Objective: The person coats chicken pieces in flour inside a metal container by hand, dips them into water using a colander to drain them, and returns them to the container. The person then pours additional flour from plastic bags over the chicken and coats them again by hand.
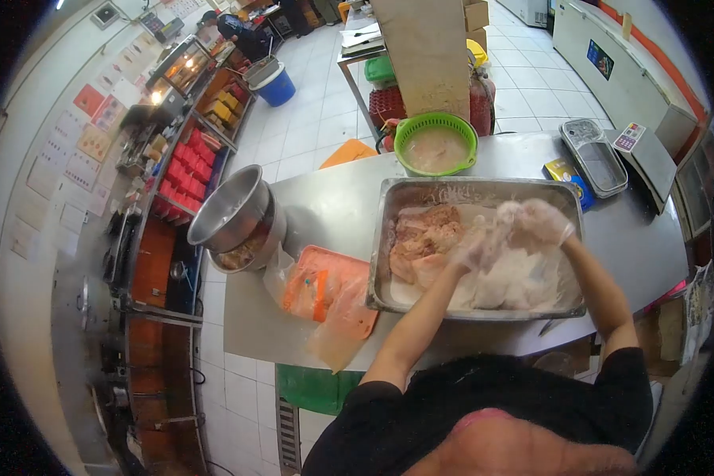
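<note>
A deep metal tray (pixel 484 312) on the table holds raw, pinkish meat pieces (pixel 424 238) on its left and white flour (pixel 523 278) on its right. Over the flour, my right hand (pixel 543 220), in a clear plastic glove, has its fingers curled around something whitish and blurred. My left hand (pixel 477 247), also gloved and dusted white, is close beside it between the meat and the flour. Its fingers are smeared by motion, so their grip does not show. Floury pieces lie below both hands.
Left of the tray lie an orange tray (pixel 337 266) with plastic bags and stacked metal bowls (pixel 230 208). Behind stands a green colander (pixel 436 119). A lidded container (pixel 593 159) and a scale (pixel 645 170) sit at the right. Another person (pixel 242 36) is far back.
</note>
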### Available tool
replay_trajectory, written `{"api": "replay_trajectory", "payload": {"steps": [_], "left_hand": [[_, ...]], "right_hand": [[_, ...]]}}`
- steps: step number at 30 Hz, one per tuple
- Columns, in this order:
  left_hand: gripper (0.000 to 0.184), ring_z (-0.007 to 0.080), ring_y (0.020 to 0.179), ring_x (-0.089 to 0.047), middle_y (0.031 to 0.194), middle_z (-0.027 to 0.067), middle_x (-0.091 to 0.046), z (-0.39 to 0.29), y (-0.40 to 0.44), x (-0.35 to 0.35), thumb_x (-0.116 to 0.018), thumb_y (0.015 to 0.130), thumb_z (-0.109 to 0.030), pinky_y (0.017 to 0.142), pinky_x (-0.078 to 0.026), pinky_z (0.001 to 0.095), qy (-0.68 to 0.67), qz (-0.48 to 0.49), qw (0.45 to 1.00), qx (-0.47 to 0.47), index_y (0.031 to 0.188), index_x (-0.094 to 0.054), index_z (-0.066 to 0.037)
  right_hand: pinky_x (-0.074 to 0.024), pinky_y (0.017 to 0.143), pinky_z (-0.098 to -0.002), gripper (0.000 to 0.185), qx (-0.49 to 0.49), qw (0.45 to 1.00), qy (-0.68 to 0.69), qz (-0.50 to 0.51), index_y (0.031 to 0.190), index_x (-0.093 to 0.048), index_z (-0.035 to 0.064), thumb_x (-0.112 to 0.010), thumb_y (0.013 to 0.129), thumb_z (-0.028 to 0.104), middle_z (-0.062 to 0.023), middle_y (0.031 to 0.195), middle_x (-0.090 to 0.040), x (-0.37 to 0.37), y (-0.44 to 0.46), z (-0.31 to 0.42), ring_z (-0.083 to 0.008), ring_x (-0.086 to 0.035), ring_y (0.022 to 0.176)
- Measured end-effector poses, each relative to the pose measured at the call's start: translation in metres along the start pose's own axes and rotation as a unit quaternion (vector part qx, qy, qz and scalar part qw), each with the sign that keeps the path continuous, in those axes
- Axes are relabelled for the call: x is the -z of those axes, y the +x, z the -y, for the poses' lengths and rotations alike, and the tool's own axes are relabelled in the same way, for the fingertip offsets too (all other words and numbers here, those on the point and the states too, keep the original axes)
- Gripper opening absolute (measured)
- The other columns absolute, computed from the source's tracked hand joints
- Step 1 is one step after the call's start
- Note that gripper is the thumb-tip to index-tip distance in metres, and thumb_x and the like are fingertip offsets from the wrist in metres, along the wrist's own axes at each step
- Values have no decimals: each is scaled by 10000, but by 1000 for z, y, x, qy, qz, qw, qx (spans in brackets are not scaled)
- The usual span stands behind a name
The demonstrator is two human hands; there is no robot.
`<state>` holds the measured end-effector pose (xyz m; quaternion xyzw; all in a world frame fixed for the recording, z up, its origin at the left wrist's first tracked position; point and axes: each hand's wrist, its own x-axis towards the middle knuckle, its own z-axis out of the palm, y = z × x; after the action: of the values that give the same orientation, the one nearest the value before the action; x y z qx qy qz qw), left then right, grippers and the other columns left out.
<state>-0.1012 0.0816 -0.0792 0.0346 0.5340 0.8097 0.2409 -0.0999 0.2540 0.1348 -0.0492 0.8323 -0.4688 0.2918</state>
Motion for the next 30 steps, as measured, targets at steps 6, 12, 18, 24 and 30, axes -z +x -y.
{"api": "replay_trajectory", "payload": {"steps": [6,12,18,24,30], "left_hand": [[248,286,738,-635,837,134,-656,-5,-33,-22,-571,854,-262,668,-500,438,544,175,821,1,958,-687,-69],[242,373,887,-675,922,192,-695,-24,-54,-57,-598,746,-112,751,-538,461,684,251,682,-52,955,-671,-14],[262,368,924,-678,968,228,-690,-38,-55,-61,-632,735,-123,774,-540,467,693,310,649,61,960,-690,-2],[311,316,808,-693,864,181,-715,-8,-42,-55,-700,700,-265,742,-540,447,675,401,619,-21,848,-734,7],[323,266,851,-653,884,172,-698,3,-34,7,-644,838,-311,750,-510,399,578,258,774,18,882,-714,1]], "right_hand": [[-467,939,-371,312,237,951,-199,1,1152,-646,37,-499,961,235,-89,1179,-657,26,92,99,-249,-622,1038],[-487,869,-364,283,191,905,-380,6,1047,-694,97,-543,917,297,-166,1025,-681,1,238,121,-307,-637,958],[-470,904,-368,278,169,905,-391,-8,1034,-607,87,-629,845,290,-163,1083,-638,2,277,106,-291,-619,1048],[-394,1031,-376,908,198,928,-278,152,1376,-224,75,-795,707,306,-226,1362,-430,36,124,32,-325,-547,1170],[-402,1052,-397,1113,39,854,-425,298,1542,-117,91,-709,736,578,-275,1448,-397,-29,15,-107,-377,-535,1211]]}}
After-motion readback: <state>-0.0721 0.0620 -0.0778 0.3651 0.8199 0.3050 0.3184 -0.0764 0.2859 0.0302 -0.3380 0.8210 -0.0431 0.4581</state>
